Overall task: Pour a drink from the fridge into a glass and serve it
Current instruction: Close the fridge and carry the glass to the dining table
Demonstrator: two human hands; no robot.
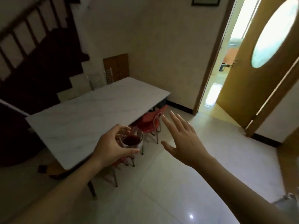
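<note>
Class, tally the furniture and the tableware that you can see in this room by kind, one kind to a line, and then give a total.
Tables: 1, white table
Red chairs: 2 in view, red chair and another by the near edge
Glasses: 1, glass of dark drink, held in the left hand
Total: 4

— That surface (90, 110), is it stone?
— Looks like smooth white marble, faintly veined, with a soft sheen. The floor (186, 183) is glossy pale tile.
— And the chairs (148, 122)?
— Red seats on shiny metal legs. The door (242, 78) is matt wood; the glass (131, 141) is clear.
</note>
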